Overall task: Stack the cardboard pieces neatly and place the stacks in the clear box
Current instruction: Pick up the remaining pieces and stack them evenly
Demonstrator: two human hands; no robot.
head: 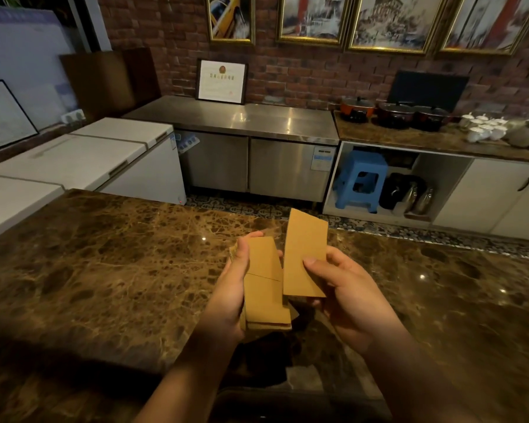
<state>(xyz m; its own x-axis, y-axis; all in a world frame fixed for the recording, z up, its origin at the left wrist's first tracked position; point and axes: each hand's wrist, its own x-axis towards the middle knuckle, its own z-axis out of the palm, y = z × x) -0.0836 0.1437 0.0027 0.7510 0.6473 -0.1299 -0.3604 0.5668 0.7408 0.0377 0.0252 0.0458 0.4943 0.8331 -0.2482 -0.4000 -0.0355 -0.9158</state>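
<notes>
Hands first, lower centre of the frame: we see the left hand [235, 288] gripping a stack of cardboard pieces [264, 288], thumb curled over the top face, fingers wrapped behind and showing at the stack's far edge. Stack edges look uneven, several layers visible at the bottom. Just right of it, the right hand [345, 288] pinches a single cardboard piece [304, 254], thumb pressed on its face, other fingers underneath. That piece is tilted up and sits just beside the stack; we cannot tell if they touch. Both are held above the brown marble counter [119, 270]. Something dark lies at the bottom edge, possibly a box, too dim to call. Farther back, white chest freezers [83, 154] at left, steel worktop [242, 117] in centre, blue stool [362, 181] at right, brick wall [303, 71] with framed pictures [312, 16] along the top.
</notes>
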